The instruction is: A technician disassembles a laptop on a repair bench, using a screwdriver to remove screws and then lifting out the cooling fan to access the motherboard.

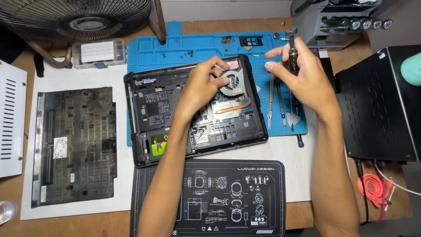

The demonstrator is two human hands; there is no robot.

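1. The right hand (302, 72), right of centre in the upper half of the frame, is curled around a slim dark screwdriver with a round silver cap (292, 48), held nearly upright above the mat; the thumb and forefinger stretch out to the left.
2. The left hand (205, 85), at centre frame, rests palm down on the opened black laptop base with its circuit board exposed (149, 109); its fingers are bent, the tips pinched together at the edge of the round grey cooling fan (233, 83). Whether they grip anything cannot be told.
3. A copper heat pipe (234, 106) runs below the fan, just right of the left wrist.
4. The laptop lies on a blue silicone work mat (144, 50) that fills the upper middle of the frame; small screws sit on the mat's upper part.
5. Slim metal tweezers (271, 101) lie on the mat beneath the right hand, beside the laptop's right edge.
6. A removed dark bottom cover panel (74, 145) lies at the left of the frame on white paper.
7. A black mat printed with white diagrams (210, 197) sits at bottom centre, between the forearms.
8. A black perforated metal box (377, 105) stands at the right edge.
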